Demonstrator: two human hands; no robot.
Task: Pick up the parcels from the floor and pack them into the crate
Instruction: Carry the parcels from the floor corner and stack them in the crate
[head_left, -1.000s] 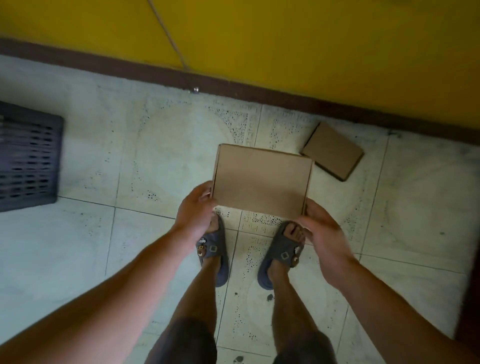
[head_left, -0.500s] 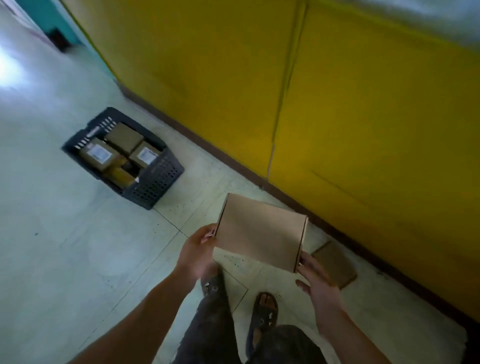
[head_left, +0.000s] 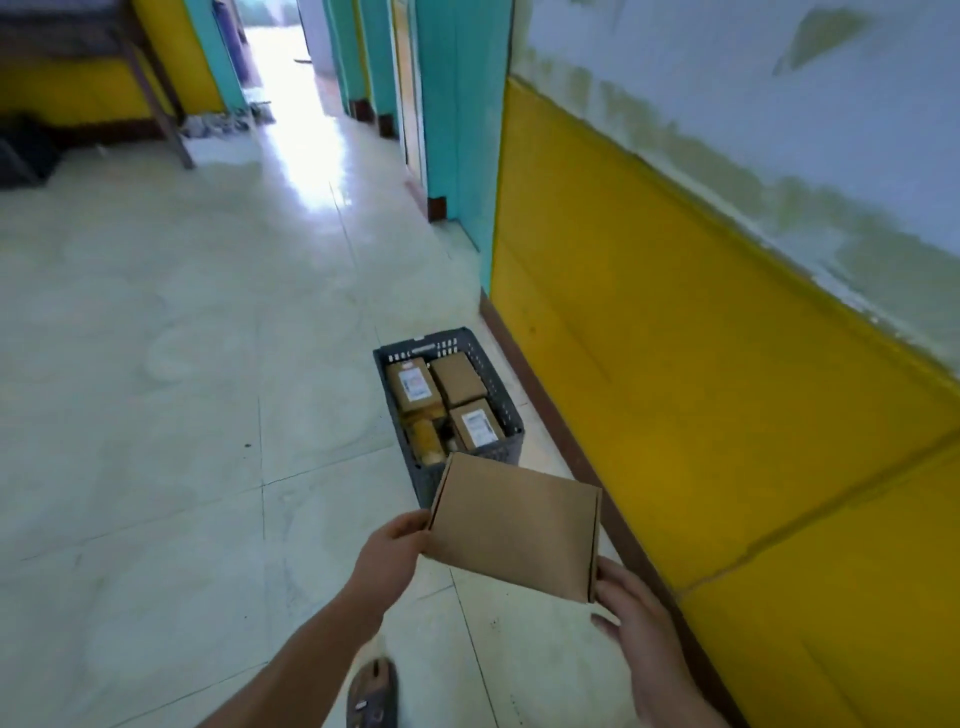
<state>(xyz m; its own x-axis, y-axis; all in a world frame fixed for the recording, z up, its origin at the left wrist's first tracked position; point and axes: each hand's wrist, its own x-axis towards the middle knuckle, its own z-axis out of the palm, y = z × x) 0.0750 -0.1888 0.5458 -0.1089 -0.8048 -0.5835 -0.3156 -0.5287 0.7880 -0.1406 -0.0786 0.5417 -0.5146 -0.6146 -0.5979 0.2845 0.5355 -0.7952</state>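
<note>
You are in the carrying step: the flat cardboard parcel (head_left: 514, 525) is off the floor (head_left: 182, 415), held up in front of you, tilted, with its far edge covering the near end of the crate (head_left: 511, 415). Your left hand (head_left: 389, 556) grips its 9 o'clock edge, fingers curled under the board. Your right hand (head_left: 634, 618) holds the corner at about 5 o'clock, thumb against the edge; how far the other fingers wrap beneath, I cannot tell.

The crate stands on the floor at 12 o'clock, just past the parcel. It already holds two labelled boxes (head_left: 413, 384), a plain box (head_left: 457, 378) and some yellowish packages (head_left: 427, 436), and looks close to full. The next move, as I judge it, is to step in, lower the parcel over the rim and lay it flat on top, since no open gap looks wide enough for it.

The yellow wall (head_left: 675, 364) and its brown skirting (head_left: 561, 431) run close along your 3 o'clock side, right beside the crate, so approach from 9 o'clock. Your sandalled foot (head_left: 371, 693) shows at 6 o'clock.
</note>
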